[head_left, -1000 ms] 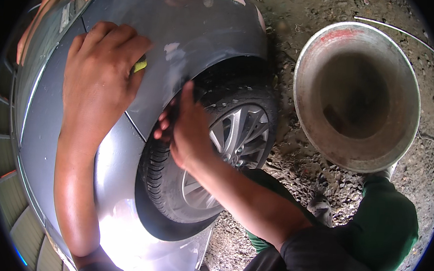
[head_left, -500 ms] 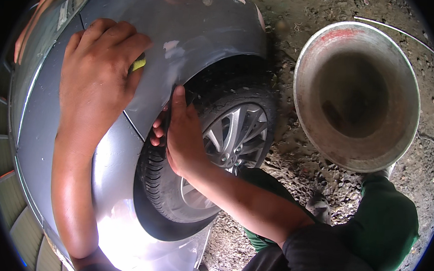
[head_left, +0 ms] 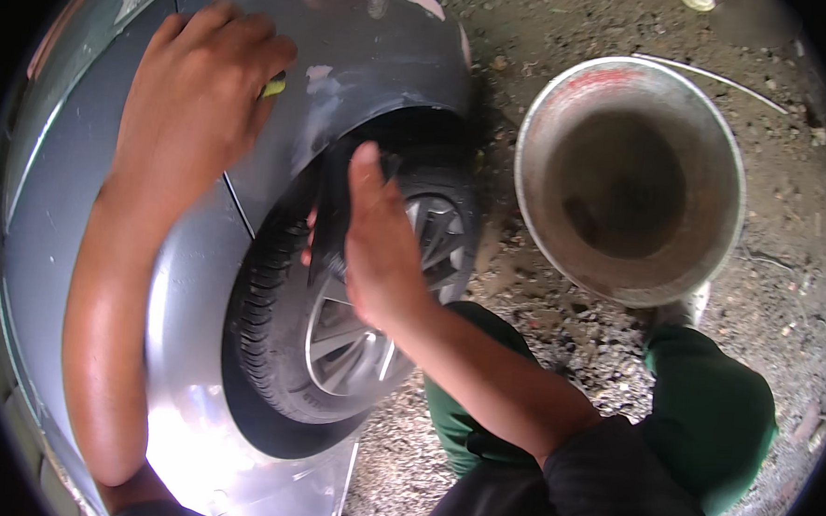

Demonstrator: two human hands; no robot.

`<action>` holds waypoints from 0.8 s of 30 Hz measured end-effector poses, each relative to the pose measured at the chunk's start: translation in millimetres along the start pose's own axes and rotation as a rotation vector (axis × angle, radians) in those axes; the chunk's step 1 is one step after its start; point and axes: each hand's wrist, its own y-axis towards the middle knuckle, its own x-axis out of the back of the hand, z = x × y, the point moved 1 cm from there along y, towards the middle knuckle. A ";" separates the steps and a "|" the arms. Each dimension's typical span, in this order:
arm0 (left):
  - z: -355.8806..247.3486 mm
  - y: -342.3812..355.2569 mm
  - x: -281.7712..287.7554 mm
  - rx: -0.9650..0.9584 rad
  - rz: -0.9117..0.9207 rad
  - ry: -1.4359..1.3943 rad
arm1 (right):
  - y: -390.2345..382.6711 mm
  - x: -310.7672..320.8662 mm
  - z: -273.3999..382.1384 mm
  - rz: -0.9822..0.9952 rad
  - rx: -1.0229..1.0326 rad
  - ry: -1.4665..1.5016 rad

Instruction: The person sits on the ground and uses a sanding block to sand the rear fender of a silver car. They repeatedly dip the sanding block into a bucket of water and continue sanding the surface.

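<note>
My left hand (head_left: 192, 102) is closed, knuckles up, on the grey car's fender (head_left: 298, 37). A yellow-green edge of a small block (head_left: 273, 85) shows between its thumb and fingers; the rest is hidden under the palm. My right hand (head_left: 376, 242) is in front of the wheel arch, over the tyre (head_left: 264, 334) and the silver wheel rim (head_left: 338, 348). Its thumb points up, and its fingertips show behind a dark, thin flat piece (head_left: 335, 202) gripped between them. Motion blurs this hand, and the piece's exact kind cannot be made out.
A wide metal basin (head_left: 535, 208) with murky water (head_left: 622, 185) stands to the right on gravelly ground (head_left: 558, 336). Beyond it lies a thin white rod (head_left: 721, 80). My green-trousered knee (head_left: 713, 419) is near the basin. Pale patches (head_left: 319, 99) mark the fender.
My right hand has drawn away from the arch edge, bringing the dark flat piece over the wheel. My left hand has shifted slightly up the fender. The whole view has moved a little.
</note>
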 end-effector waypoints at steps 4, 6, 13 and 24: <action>-4.0 -3.2 -12.1 0.018 -0.023 -0.029 | 4.7 8.6 64.0 -0.070 0.421 -0.314; 3.1 -1.5 -15.3 0.021 -0.072 -0.027 | -4.9 -5.4 117.5 -0.058 0.461 -0.556; 7.0 -3.6 -3.3 0.040 -0.120 -0.093 | 9.5 19.6 236.2 -0.156 0.185 -2.105; -237.2 86.7 -37.5 0.887 -0.220 -1.077 | 122.4 318.5 283.8 0.417 -0.735 -2.870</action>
